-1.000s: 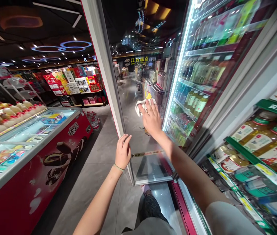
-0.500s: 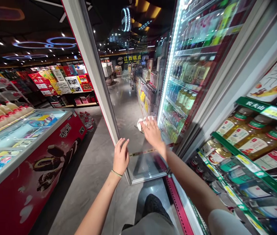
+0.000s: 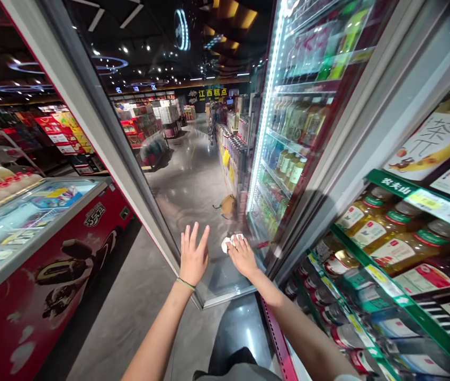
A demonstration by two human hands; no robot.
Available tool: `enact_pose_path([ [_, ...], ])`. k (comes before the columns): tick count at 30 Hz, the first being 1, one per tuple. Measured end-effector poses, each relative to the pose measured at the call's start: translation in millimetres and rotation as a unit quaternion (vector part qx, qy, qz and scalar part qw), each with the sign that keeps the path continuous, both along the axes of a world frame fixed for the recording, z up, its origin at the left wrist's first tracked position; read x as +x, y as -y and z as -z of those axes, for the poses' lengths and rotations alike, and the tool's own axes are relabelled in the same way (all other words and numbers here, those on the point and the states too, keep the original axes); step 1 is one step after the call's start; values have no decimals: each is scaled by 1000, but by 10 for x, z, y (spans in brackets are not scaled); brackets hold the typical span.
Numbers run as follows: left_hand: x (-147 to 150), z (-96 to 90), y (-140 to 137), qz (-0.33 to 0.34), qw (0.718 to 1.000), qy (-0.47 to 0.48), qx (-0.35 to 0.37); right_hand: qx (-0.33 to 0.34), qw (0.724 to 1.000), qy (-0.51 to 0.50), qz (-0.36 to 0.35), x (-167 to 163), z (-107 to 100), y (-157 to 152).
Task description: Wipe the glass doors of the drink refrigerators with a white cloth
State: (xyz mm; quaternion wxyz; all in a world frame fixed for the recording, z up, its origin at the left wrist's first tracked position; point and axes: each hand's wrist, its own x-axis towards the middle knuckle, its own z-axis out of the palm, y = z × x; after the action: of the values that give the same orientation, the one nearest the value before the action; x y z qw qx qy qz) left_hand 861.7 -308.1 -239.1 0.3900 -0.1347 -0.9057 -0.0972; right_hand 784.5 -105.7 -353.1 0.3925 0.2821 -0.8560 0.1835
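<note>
A glass cooler door (image 3: 100,153) stands swung open before me, its pane filling the middle of the view. My right hand (image 3: 244,256) presses a crumpled white cloth (image 3: 226,244) against the lower part of the glass; whether it is cloth or tissue is hard to tell. Its fingers lie over the cloth. My left hand (image 3: 194,255), with a thin band at the wrist, has its fingers spread and stretched upward at the pane, near the lower left of the door frame. Nothing is in it.
To the right, cooler shelves (image 3: 407,286) hold bottles and jars close to my right arm. A red chest freezer (image 3: 70,264) stands on the left. Reflected drinks (image 3: 292,169) show in the glass, and a brown bag (image 3: 228,205) appears through or in it.
My right hand has moved down the glass with the white cloth. The left hand's fingers have spread onto the pane. The door frame now appears farther left.
</note>
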Motion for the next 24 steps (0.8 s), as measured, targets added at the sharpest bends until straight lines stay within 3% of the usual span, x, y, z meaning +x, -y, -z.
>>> enact_pose_path([
  [2, -16, 25, -67, -28, 1000, -5, 0, -25, 999, -4, 23, -157, -247, -183],
  [6, -39, 87, -235, -79, 997, -18, 11, -94, 991, -22, 88, -721, -1383, -639],
  [8, -57, 143, -302, -98, 995, -17, 20, -123, 986, -55, 99, -914, -1844, -785],
  [10, -78, 215, -344, -112, 993, -17, 31, -129, 984, -70, 96, -941, -1949, -810],
  [12, -98, 292, -363, -126, 991, -20, 38, -107, 989, -59, 82, -799, -1632, -737],
  [16, -112, 411, -365, -142, 989, -25, 29, 24, 999, -4, -24, -317, -341, -592],
  [18, -107, 441, -362, -147, 988, -32, 21, 41, 999, 9, -31, -174, 156, -622],
  [19, -103, 449, -361, -151, 988, -36, 19, 38, 999, 12, -26, -152, 297, -663],
  [21, -90, 452, -362, -159, 986, -41, 13, 17, 1000, 11, -4, -208, 356, -787],
  [24, -77, 447, -374, -181, 983, -20, -8, -88, 992, 18, 88, -447, 64, -1021],
])
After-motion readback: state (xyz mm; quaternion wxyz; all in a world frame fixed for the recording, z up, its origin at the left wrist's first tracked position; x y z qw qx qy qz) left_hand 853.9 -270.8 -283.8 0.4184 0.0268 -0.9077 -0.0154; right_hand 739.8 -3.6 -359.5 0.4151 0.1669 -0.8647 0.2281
